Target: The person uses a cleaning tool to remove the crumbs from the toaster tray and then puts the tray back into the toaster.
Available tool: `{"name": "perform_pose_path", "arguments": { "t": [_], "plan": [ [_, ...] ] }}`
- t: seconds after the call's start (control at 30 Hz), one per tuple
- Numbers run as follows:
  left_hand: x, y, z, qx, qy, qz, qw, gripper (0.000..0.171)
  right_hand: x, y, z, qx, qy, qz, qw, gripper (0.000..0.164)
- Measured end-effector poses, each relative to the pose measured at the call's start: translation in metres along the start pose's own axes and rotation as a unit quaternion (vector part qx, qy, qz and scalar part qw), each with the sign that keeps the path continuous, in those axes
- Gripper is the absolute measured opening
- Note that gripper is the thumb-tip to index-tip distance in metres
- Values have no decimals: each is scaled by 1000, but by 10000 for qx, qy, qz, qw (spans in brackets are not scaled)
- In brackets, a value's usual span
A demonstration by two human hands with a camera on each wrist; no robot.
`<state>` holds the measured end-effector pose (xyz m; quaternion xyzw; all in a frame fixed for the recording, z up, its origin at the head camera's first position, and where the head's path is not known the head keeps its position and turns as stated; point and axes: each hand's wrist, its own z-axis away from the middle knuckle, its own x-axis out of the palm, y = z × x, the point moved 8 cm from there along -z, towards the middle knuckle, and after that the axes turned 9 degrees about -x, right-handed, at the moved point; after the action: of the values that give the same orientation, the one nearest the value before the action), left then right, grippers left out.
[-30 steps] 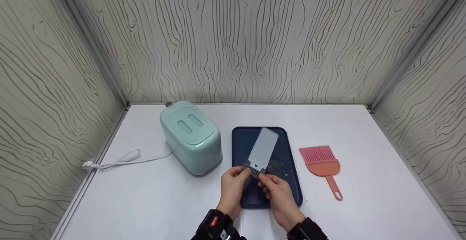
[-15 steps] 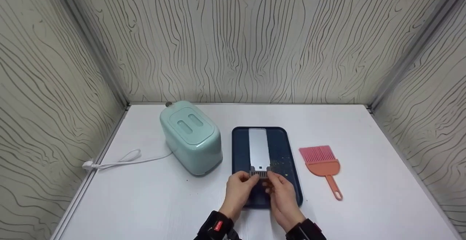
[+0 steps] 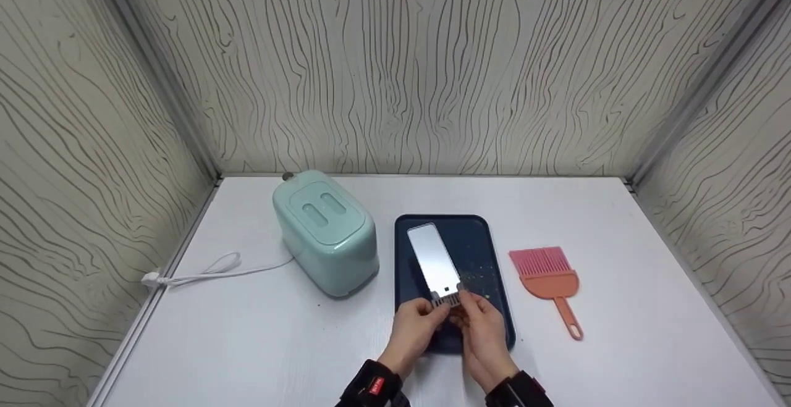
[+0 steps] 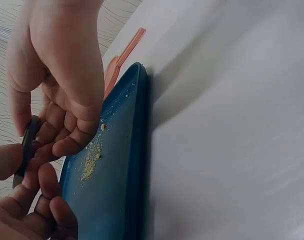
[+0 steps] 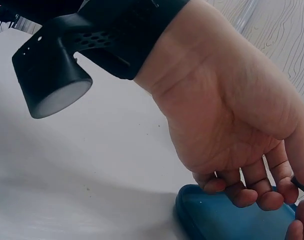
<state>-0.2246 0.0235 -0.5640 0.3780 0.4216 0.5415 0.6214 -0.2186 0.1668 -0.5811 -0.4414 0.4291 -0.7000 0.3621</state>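
Both hands hold a toaster crumb tray (image 3: pixel 434 259), a long silver metal plate with a grey slotted end, over the dark blue tray (image 3: pixel 408 283). My left hand (image 3: pixel 413 330) pinches the left part of the slotted end in the head view. On its right corner, my right hand (image 3: pixel 485 333) grips with thumb and fingers. The plate points away, its far end leaning left. In the left wrist view, the crumb tray's dark edge (image 4: pixel 27 145) sits between both hands' fingertips. Yellowish crumbs (image 4: pixel 90 161) lie on the blue tray beneath.
A mint-green toaster (image 3: pixel 325 234) stands left of the blue tray, its white cord and plug (image 3: pixel 162 280) trailing left. A pink-bristled brush (image 3: pixel 550 283) with an orange handle lies to the right. Patterned panels (image 3: pixel 395 67) enclose the back and sides.
The crumb tray has swung from leaning right, through straight ahead, to leaning left. Both hands have shifted slightly right with it, still gripping its slotted end.
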Motion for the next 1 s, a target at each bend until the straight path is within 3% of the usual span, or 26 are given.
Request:
{"name": "perform_pose_path", "arguments": {
  "t": [0.3,0.4,0.5,0.63,0.73,0.8,0.9,1.0],
  "plan": [
    [-1,2,0,86,-80,-143,9998,31,0,-1,-1,-77,-84,59,9999,31],
    [-8,6,2,151,19,-624,9979,35,-1,-4,-1,-112,-154,174,9997,33],
    [-25,22,9,548,341,-1260,9899,39,-3,-8,-1,-159,-216,306,9992,36],
    [-59,67,21,1702,1050,-1565,9672,28,-6,-11,-2,-188,-222,405,9988,38],
    [-91,101,30,2645,1710,-1368,9392,15,-8,-12,-3,-204,-226,412,9987,37],
    [-113,118,33,3093,2127,-1193,9192,11,-8,-12,-2,-222,-240,422,9986,36],
    [-143,132,31,3309,2697,-1062,8980,13,-10,-12,-3,-245,-240,459,9984,36],
    [-169,135,19,3095,3169,-1169,8889,20,-10,-12,-4,-260,-239,484,9982,38]
  ]
}}
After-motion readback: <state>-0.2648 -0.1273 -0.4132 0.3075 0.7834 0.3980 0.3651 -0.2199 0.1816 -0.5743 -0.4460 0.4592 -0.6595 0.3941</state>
